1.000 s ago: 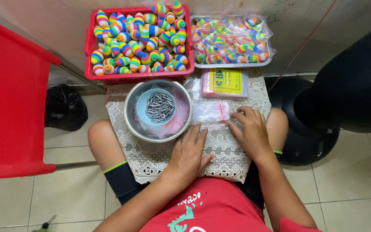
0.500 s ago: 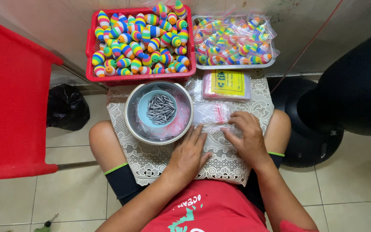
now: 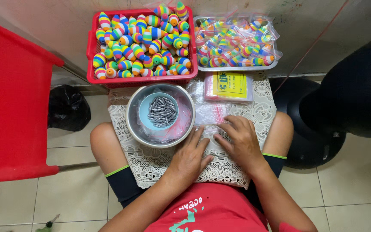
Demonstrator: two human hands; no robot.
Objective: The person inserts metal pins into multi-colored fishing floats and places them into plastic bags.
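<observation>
My left hand [image 3: 191, 155] lies flat on a white lace cloth [image 3: 151, 161] over my lap, fingers spread, beside a steel bowl [image 3: 130, 117]. A pale blue dish [image 3: 145, 111] inside the bowl holds several grey metal sinkers [image 3: 162, 112]. My right hand [image 3: 238, 140] rests on the cloth with its fingertips on a small clear zip bag [image 3: 209, 114]. Whether those fingers pinch the bag is hidden. A stack of bags with a yellow card [image 3: 229, 85] lies just beyond.
A red basket [image 3: 92, 51] full of striped rainbow floats stands at the back left. A steel tray [image 3: 237, 68] of bagged floats sits at the back right. A red plastic chair [image 3: 13, 103] is at left, a black bag [image 3: 67, 107] beside it, a large dark object [image 3: 348, 94] at right.
My right hand has slid left and toward me along the cloth, onto the near edge of the clear bags. My left hand has barely shifted.
</observation>
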